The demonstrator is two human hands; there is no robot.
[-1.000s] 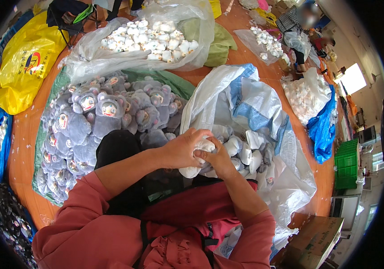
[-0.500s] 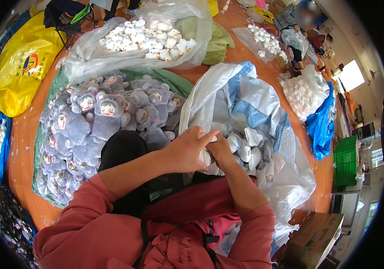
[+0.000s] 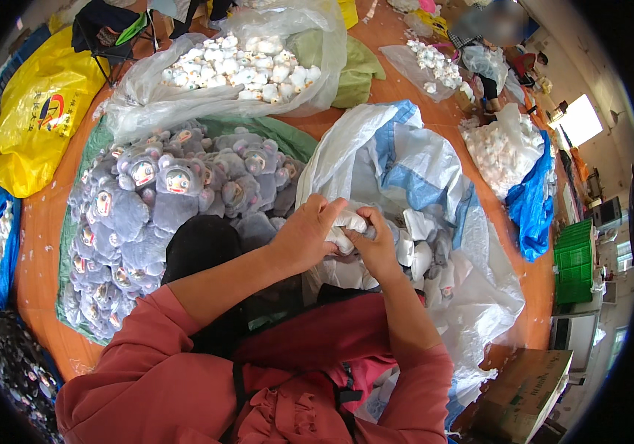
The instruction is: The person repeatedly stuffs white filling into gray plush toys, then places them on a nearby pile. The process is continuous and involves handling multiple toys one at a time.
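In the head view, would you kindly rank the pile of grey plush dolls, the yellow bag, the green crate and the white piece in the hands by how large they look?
1. Pile of grey plush dolls.
2. Yellow bag.
3. Green crate, though it sits far off near the rim, so it may really be bigger.
4. White piece, held by both the left hand and right hand.

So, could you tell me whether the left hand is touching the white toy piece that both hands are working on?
Touching. The head view shows the left hand with its fingers closed over the white piece, and the right hand pinching it from the other side.
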